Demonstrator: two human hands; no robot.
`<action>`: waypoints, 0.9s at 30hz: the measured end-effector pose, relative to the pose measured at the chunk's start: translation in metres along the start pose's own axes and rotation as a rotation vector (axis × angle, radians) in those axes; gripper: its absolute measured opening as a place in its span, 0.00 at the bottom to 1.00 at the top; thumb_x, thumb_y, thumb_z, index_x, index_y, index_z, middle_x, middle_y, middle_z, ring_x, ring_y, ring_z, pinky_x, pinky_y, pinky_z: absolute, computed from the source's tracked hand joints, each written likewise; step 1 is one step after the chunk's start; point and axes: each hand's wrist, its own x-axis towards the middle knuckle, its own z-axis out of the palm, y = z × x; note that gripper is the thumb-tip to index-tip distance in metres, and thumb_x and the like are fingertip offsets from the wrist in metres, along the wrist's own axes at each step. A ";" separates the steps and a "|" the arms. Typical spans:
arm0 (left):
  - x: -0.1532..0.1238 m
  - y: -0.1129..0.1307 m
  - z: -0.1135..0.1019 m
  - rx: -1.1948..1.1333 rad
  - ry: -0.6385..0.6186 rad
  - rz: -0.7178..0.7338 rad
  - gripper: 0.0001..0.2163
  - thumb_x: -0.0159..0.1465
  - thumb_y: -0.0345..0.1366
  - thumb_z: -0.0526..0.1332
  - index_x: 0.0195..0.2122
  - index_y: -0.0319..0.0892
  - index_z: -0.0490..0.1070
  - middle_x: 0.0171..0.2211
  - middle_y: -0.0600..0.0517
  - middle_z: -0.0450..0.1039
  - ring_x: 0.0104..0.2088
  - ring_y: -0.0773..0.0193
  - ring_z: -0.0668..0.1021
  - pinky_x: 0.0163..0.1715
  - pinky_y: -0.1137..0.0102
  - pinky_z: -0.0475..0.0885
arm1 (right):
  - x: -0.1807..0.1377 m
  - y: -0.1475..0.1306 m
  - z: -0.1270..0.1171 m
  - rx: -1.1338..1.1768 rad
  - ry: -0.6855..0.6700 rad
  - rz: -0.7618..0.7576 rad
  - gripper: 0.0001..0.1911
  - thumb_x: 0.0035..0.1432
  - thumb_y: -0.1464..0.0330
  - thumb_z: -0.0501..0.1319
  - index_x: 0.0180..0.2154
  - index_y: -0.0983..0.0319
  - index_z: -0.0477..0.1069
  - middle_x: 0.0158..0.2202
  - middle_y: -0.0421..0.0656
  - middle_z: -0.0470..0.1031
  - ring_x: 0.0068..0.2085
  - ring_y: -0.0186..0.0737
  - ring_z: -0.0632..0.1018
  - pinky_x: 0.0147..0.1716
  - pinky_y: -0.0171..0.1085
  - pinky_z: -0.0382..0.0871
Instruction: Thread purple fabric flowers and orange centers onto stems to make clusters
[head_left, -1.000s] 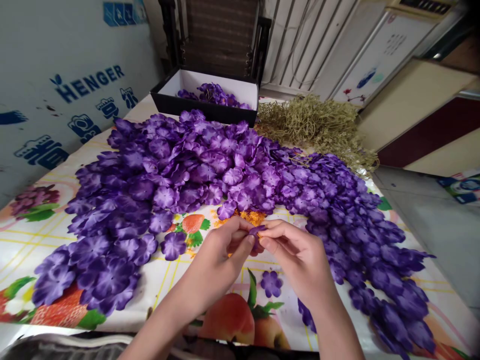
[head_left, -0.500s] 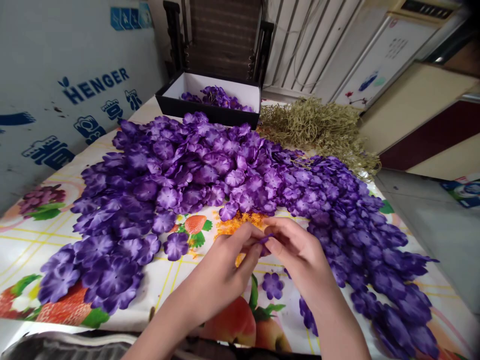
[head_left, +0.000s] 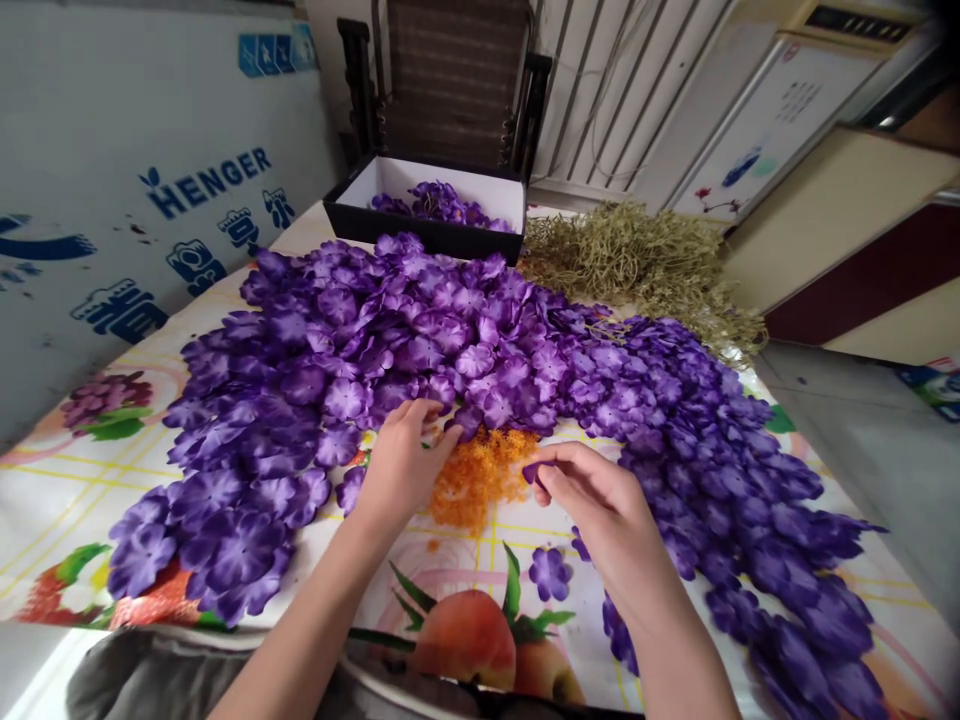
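Between the thumb and fingers of my right hand [head_left: 592, 490] is a small purple fabric flower [head_left: 531, 472], partly hidden by the fingertips. My left hand [head_left: 405, 455] is at the near edge of a big heap of purple petal flowers [head_left: 427, 325]; its thumb and fingers are apart, with nothing plainly held. A loose patch of small orange stamen pieces [head_left: 480, 480] lies between the two hands. One single purple flower [head_left: 550, 573] rests on the tablecloth below my right hand.
A black box with white lining [head_left: 427, 230] stands behind the heap, purple flowers inside. Dry greenish stems [head_left: 630, 250] are bunched at the back right. More purple flowers [head_left: 705, 450] spread down the right side of the patterned tablecloth [head_left: 330, 580]. A chair [head_left: 450, 80] stands beyond.
My hands were together at the purple flower. My left hand has let go and moved left and away from me to the heap; my right hand keeps the flower.
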 end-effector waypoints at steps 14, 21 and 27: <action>-0.001 0.002 0.005 0.056 -0.052 0.091 0.07 0.62 0.35 0.60 0.37 0.42 0.77 0.33 0.49 0.77 0.34 0.58 0.76 0.35 0.68 0.67 | 0.001 -0.002 0.001 -0.004 -0.002 -0.009 0.07 0.54 0.64 0.64 0.34 0.60 0.74 0.26 0.40 0.78 0.31 0.40 0.79 0.34 0.37 0.73; 0.002 -0.002 0.004 0.053 0.100 0.127 0.11 0.66 0.35 0.52 0.31 0.41 0.73 0.33 0.47 0.76 0.36 0.55 0.73 0.40 0.63 0.64 | 0.001 0.000 0.000 -0.055 0.049 -0.066 0.06 0.56 0.64 0.64 0.34 0.60 0.74 0.29 0.41 0.79 0.33 0.40 0.80 0.34 0.36 0.73; -0.004 0.014 -0.006 -0.026 0.151 0.233 0.13 0.68 0.33 0.48 0.27 0.44 0.66 0.33 0.49 0.73 0.37 0.57 0.71 0.41 0.65 0.64 | -0.001 -0.004 0.005 0.034 0.035 -0.200 0.03 0.57 0.69 0.62 0.35 0.57 0.74 0.35 0.40 0.80 0.40 0.39 0.80 0.43 0.37 0.73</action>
